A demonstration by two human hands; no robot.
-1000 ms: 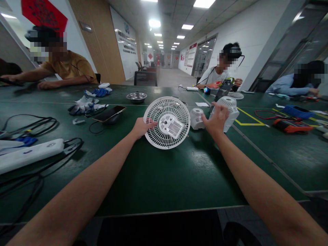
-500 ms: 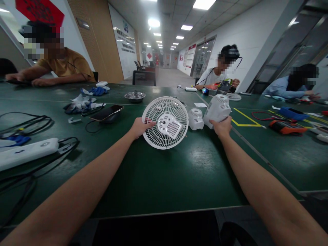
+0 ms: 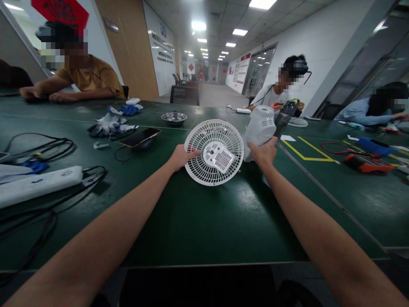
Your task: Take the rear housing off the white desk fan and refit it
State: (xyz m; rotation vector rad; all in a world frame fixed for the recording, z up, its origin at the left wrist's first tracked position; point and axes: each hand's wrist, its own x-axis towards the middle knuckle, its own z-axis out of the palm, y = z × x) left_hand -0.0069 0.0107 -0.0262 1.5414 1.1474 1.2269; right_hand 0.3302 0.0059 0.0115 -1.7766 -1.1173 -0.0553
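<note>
Upright over the green table, a round white fan grille (image 3: pixel 200 170) shows its hub plate with slots and screw holes. My left hand (image 3: pixel 179 157) grips its left rim, thumb on the near side. In my right hand (image 3: pixel 264 153) is a white vented plastic housing (image 3: pixel 260 123), tilted, fingers wrapped round its lower part. It stands close to the grille's right edge; whether the two touch, I cannot tell. Whatever stands behind the housing is mostly covered by it.
A phone (image 3: pixel 140 137), gloves (image 3: pixel 107 126), a metal bowl (image 3: pixel 174 117) and a white power strip (image 3: pixel 47 183) with cables lie to the left. Rightward are a dark translucent bottle (image 3: pixel 284 119), an orange multimeter (image 3: pixel 367 163) and yellow tape. Several people sit around the table (image 3: pixel 217 230).
My right hand has brought the white housing leftward, nearer the grille, and it now covers the smaller white housing seen before. The whole view has shifted slightly. My left hand keeps its hold.
</note>
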